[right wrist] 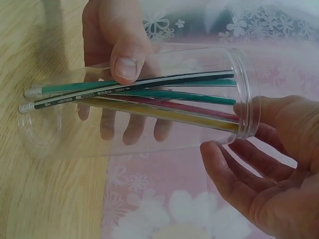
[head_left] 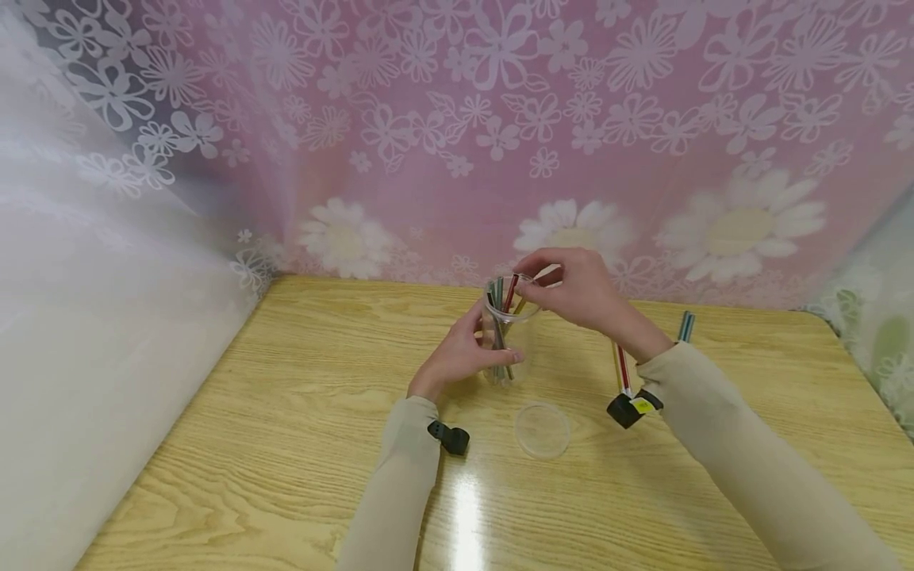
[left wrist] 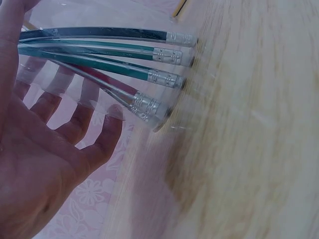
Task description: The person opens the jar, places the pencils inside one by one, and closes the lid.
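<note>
Grasped by the left hand [head_left: 458, 354], at the far middle of the yellow wood-grain table [head_left: 286, 412]: clear cylindrical plastic jar [head_left: 531, 341]. With the right hand [head_left: 581, 290] bent at its rim [right wrist: 247, 82], cannot tell whether pinching or released. Best to brace lightly, guiding the slim red pencil [head_left: 510, 293] without levering.

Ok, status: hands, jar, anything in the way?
Left hand gripping jar, right hand at its rim. Pencils inside, jar uncapped. Lid flat on table, not blocking.
</note>
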{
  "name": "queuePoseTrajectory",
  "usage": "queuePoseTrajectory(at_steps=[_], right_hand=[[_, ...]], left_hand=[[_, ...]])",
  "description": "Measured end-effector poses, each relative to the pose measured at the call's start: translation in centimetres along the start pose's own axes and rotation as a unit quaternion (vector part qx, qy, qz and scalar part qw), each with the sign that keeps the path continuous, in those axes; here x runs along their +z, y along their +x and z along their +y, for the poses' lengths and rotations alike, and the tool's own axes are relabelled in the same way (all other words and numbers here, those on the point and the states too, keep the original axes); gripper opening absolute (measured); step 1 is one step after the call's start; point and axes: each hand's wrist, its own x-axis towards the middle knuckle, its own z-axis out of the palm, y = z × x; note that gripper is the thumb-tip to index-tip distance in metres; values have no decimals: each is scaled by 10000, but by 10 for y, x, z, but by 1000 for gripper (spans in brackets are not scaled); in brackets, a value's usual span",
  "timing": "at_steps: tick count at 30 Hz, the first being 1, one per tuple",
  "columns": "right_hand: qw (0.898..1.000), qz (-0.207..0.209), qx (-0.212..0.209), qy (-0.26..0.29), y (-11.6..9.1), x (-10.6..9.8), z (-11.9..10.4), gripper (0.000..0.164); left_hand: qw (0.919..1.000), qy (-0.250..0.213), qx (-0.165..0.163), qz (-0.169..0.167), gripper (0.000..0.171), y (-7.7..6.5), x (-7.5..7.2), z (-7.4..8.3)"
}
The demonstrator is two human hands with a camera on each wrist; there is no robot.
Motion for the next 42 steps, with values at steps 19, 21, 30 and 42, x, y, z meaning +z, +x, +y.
queuePoseTrajectory(at_steps=[19, 21, 30, 42], right_hand=[[9957, 167, 907, -26, -47, -30, 55, 43], [9952, 273, 926, -174, -52, -31, 65, 43], [9878, 768, 1238, -547, -78, -35, 122, 42], [9634, 869, 2394, -837, -110, -52, 199, 53]], left_hand=[[9997, 240, 69, 39, 98, 0, -2, -1], [9996, 261, 64, 36, 95, 0, -2, 0], [9997, 223, -112, 65, 99, -1, -1, 2], [9988, 461, -90, 149, 99, 0, -1, 5]])
